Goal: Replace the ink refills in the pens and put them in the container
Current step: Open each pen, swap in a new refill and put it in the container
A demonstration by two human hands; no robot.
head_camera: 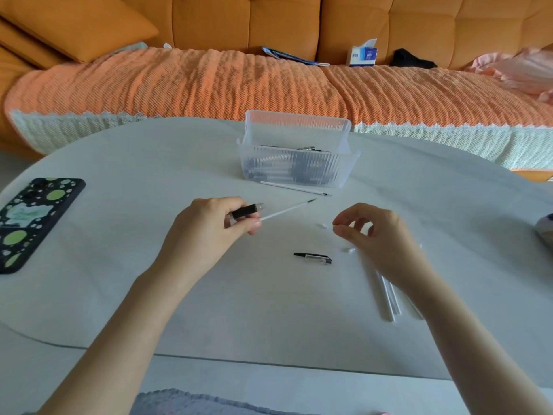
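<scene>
Refill [287, 209] sat pinched with pen barrel [245, 211] in left hand [209, 232], axis near-left to far-right | right hand [371, 238] nearer its tip, fingers curled, hold unclear | container [294, 157] stood beyond, far.

container [294, 170] behind pen half [313, 258]; phone [31, 223] left
</scene>
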